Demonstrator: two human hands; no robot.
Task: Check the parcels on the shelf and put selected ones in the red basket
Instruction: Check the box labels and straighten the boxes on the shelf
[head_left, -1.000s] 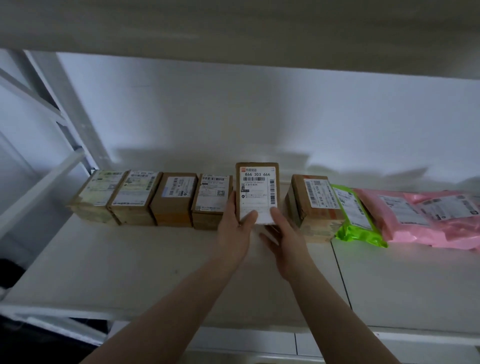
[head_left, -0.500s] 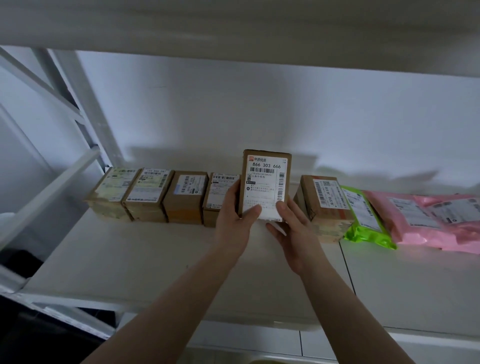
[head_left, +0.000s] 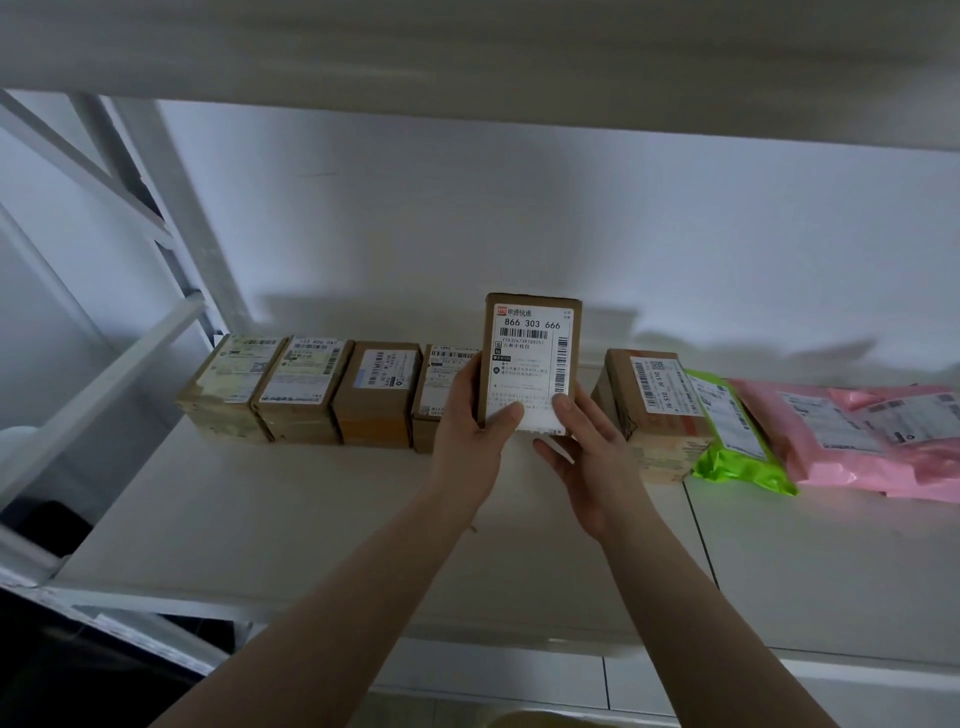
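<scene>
Four cardboard parcels in a row at the back of the white shelf (head_left: 322, 525), from the far-left box (head_left: 228, 389) to a fourth box (head_left: 441, 384) half hidden behind the left hand (head_left: 470, 441). Raised above the shelf, between both hands, a brown parcel (head_left: 532, 358) (label reading 866 303 666), upright, label to the camera. Left hand gripping its left edge, thumb across the label; right hand (head_left: 589, 457) pinching the lower right corner, thumb on the label. Further right, a taped box (head_left: 649, 410) on the shelf, a green mailer (head_left: 732, 441) leaning against it, then pink mailers (head_left: 857, 436) touching the green one.
</scene>
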